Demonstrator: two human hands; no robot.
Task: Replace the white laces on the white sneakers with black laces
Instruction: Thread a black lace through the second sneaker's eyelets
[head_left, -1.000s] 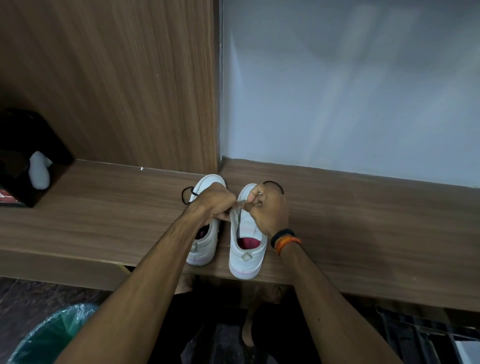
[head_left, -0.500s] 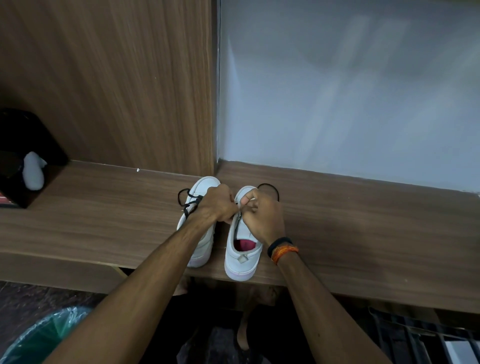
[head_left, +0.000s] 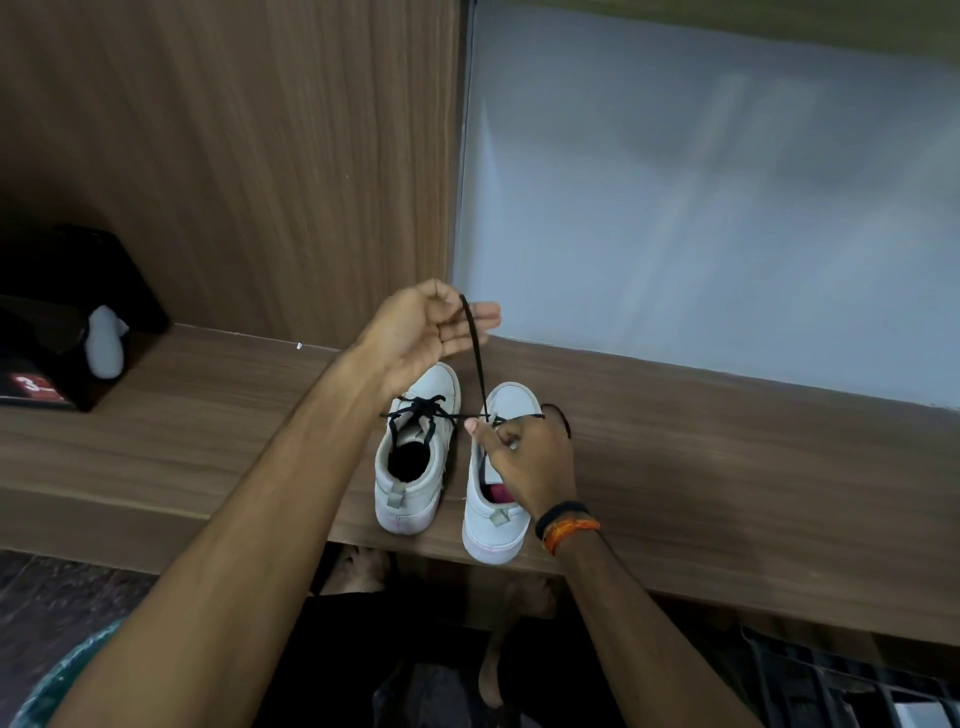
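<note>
Two white sneakers side by side on wooden shelf (head_left: 727, 467), heels toward camera, heels at front edge; left sneaker (head_left: 410, 467) already carries black lace (head_left: 421, 410) crossed over its tongue area; right sneaker (head_left: 493, 499) partly under R hand. L hand (head_left: 426, 332) raised above the shoes, palm up, fingers curled, pinching upper end of a black lace strand (head_left: 477, 358); strand runs taut down to front of right sneaker. R hand (head_left: 524, 457) low on right sneaker, thumb + fingers pinched at eyelet area where strand meets shoe; exact eyelet hidden by fingers. R wrist: black + orange bands (head_left: 563, 525). Far left on shelf: black box (head_left: 47, 353) w/ small white object (head_left: 104, 343). Bare feet visible below shelf edge.
</note>
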